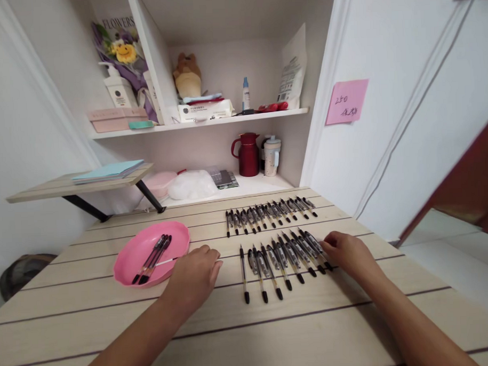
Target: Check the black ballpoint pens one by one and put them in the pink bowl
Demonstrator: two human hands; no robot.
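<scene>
Two rows of black pens lie on the wooden table [273, 331]: a far row [269, 213] and a near row [282, 259]. My left hand [195, 273] rests on the table between the pink plate [126, 262] and the near row, with its fingers curled under and nothing visible in them. Several black pens [152, 258] lie in the plate. My right hand [346, 252] touches the right end of the near row, fingers curled down onto the pens.
Behind the table a shelf holds a red jug [248, 153], a cup [272, 155], a plush toy [187, 73], bottles and packets. A small raised stand [79, 183] with a blue notebook sits at the back left. A pink note [346, 101] is stuck on the right wall.
</scene>
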